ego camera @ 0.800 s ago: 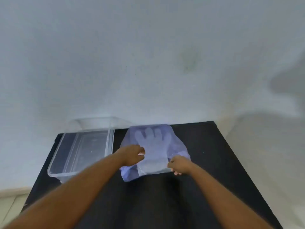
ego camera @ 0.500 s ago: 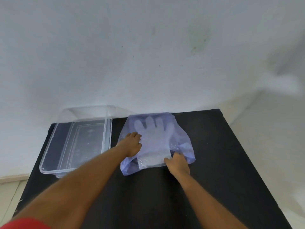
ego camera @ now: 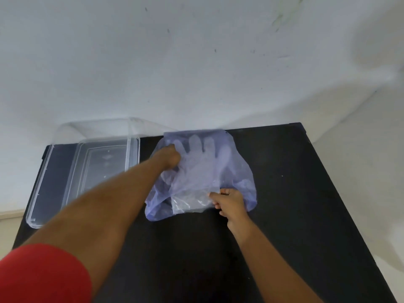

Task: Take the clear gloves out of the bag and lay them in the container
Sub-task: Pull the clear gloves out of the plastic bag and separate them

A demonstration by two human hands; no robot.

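Note:
A translucent bluish plastic bag [ego camera: 241,178] lies flat on the black table [ego camera: 295,193], its mouth facing me. Inside it the clear gloves [ego camera: 201,162] show as a hand shape, fingers pointing to the wall; their cuff end [ego camera: 190,203] sticks out of the bag's mouth. My left hand [ego camera: 169,158] rests on the bag's upper left part, fingers curled into the plastic. My right hand [ego camera: 229,201] pinches the gloves' cuff at the bag's near edge. The clear rectangular container [ego camera: 131,154] stands to the left of the bag, with nothing in it.
A white wall [ego camera: 196,62] rises right behind the table. The container's far rim leans against that wall. The table's right edge [ego camera: 341,193] drops to a pale floor. My red sleeve [ego camera: 41,274] fills the lower left corner.
My left hand slid farther up the bag, toward the wall. My right hand stayed at the cuff by the bag's mouth, and the camera tilted down and closer.

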